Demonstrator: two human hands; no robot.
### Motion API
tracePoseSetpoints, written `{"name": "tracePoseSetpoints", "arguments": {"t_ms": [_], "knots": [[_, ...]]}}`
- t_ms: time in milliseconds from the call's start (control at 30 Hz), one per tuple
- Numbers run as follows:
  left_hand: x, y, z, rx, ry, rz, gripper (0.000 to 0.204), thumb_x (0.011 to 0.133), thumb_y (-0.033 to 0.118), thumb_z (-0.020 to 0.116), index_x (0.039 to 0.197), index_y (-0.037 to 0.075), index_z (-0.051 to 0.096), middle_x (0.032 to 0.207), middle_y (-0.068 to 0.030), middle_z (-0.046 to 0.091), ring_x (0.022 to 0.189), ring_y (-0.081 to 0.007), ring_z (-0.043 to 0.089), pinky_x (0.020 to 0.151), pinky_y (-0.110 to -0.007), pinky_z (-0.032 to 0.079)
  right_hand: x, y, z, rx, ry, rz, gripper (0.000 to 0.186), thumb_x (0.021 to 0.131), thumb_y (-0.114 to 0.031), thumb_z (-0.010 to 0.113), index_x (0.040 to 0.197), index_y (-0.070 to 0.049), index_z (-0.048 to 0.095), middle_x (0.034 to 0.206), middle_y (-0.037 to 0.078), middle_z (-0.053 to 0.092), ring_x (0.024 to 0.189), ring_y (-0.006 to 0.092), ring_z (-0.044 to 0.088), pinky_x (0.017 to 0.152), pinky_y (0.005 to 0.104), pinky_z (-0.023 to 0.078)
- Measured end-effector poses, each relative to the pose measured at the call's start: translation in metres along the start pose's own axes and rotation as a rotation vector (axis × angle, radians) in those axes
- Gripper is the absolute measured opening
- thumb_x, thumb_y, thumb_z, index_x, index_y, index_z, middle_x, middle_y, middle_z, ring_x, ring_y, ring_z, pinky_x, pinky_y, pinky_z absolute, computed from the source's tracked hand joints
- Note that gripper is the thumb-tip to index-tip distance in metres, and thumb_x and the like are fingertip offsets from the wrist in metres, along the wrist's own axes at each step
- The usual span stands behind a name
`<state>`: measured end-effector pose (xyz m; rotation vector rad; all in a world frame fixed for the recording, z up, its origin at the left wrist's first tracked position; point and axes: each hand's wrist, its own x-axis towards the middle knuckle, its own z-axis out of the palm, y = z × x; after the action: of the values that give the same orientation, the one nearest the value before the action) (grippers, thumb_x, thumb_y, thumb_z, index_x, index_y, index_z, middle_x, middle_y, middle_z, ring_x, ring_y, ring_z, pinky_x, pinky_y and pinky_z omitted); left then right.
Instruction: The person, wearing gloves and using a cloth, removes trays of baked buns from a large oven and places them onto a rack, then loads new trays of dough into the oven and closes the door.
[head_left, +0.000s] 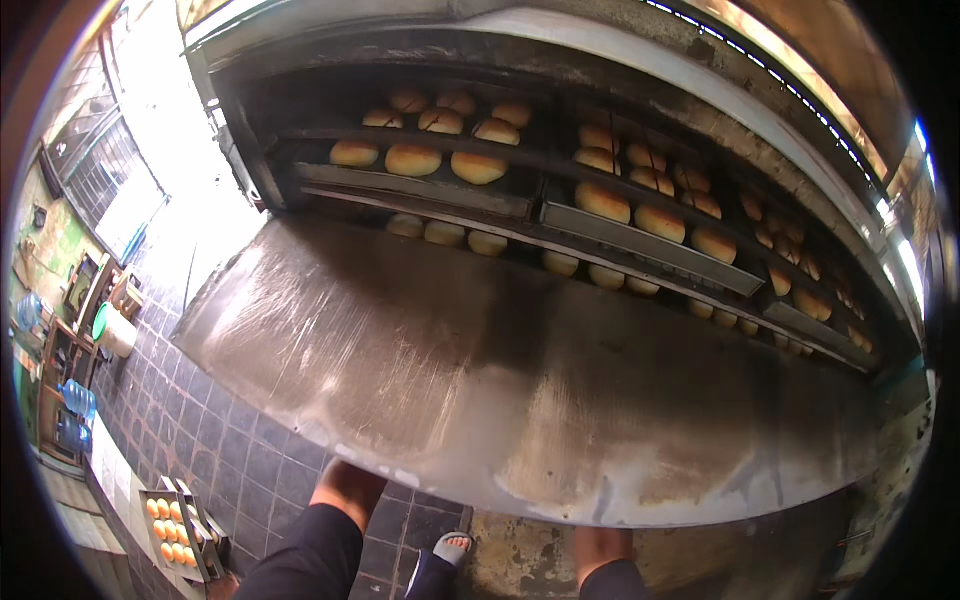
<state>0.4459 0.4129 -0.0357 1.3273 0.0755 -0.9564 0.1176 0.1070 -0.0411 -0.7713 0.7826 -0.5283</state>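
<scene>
A wide, worn metal oven door (460, 390) hangs lowered before me, its curved front edge close to my body. Both my forearms, in dark sleeves, reach up to that edge. My left hand (350, 487) passes beneath it at the left, and my right hand (603, 547) goes under it further right; the fingers of both are hidden by the metal. Inside the oven, golden-brown buns (413, 160) sit in rows on dark trays (650, 243) on an upper rack. Paler buns (445, 233) show on a level below, partly covered by the rack.
Down at the left, a tray of buns (172, 530) rests near a pale ledge. Blue water bottles (76, 400) and a white bucket with a green rim (115, 330) stand along the left wall. My sandalled foot (453, 546) is on the dark tiled floor (255, 440).
</scene>
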Motion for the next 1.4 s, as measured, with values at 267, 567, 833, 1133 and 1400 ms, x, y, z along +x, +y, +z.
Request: {"name": "tracePoseSetpoints", "arguments": {"t_ms": [267,567,833,1133,1400], "knots": [[-0.175,-0.032,0.058,-0.755,-0.254,-0.026,0.041,0.105,0.017,0.056,0.143,0.002,0.054,0.138,-0.0078,0.061,0.126,-0.0192,0.059,0.113,-0.039,0.043,-0.138,-0.060,0.089,-0.117,-0.089,0.230,0.038,0.108,-0.036,0.053,0.138,-0.013,0.055,0.114,0.009,0.066,0.084,0.0180,0.065,0.065,0.0325,0.054],[-0.507,0.004,0.140,-1.098,-0.312,0.396,0.051,0.101,0.019,0.064,0.148,0.004,0.051,0.141,-0.0092,0.062,0.126,-0.0239,0.062,0.111,-0.041,0.049,-0.312,-0.151,0.111,-0.207,-0.747,0.587,0.042,0.109,-0.030,0.053,0.142,-0.003,0.050,0.126,0.015,0.064,0.106,0.0247,0.070,0.089,0.0383,0.061],[-0.720,-0.129,0.227,1.117,1.365,0.751,0.056,0.085,0.029,0.077,0.136,0.011,0.063,0.128,-0.0130,0.066,0.112,-0.0307,0.065,0.096,-0.042,0.053,-0.380,-0.179,0.101,1.611,1.974,2.511,0.049,0.103,-0.033,0.058,0.139,-0.001,0.053,0.125,0.014,0.063,0.117,0.0281,0.062,0.094,0.0394,0.053],[-0.817,-0.342,0.275,-0.255,0.707,0.797,0.038,0.100,0.018,0.059,0.135,0.006,0.055,0.130,-0.0070,0.060,0.123,-0.0180,0.056,0.107,-0.031,0.046,-0.537,-0.086,0.083,1.093,2.977,0.829,0.037,0.099,-0.024,0.059,0.127,-0.002,0.059,0.118,0.020,0.064,0.112,0.0296,0.060,0.096,0.0395,0.049],[-0.842,-0.519,0.328,-0.795,1.137,0.957,0.029,0.091,0.004,0.064,0.119,0.001,0.063,0.114,-0.0066,0.064,0.112,-0.0140,0.060,0.094,-0.028,0.051,-0.733,0.094,-0.144,1.534,2.468,0.590,0.052,0.102,-0.048,0.052,0.125,-0.003,0.058,0.108,0.029,0.067,0.098,0.0438,0.069,0.080,0.0515,0.053]]}}
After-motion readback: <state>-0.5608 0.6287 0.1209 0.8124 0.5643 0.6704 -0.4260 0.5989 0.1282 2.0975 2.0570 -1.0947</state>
